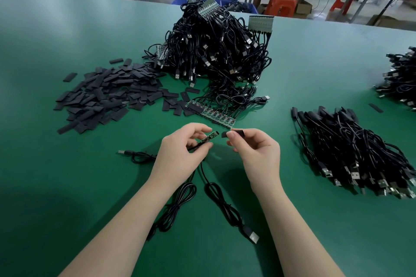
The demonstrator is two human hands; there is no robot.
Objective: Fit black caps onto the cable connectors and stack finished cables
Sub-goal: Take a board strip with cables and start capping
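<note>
Here the green desk [67, 36] is carrying everything; a tangled heap of uncapped cables [216, 47] is sitting at its far middle, a stack of finished cables [351, 153] is lying at the right, and a spread of loose black caps [108, 94] is lying at the left; nearer, a strip of joined connector boards [211, 112] is resting just beyond the hands; the left hand [180, 150] is pinching a cable's small green connector [209, 138], its grip curled round it, the cable [216, 195] trailing toward the person; the right hand [254, 148] is pinching one black cap [234, 133] between thumb and fingertips, just beside the connector's tip, not touching it.
</note>
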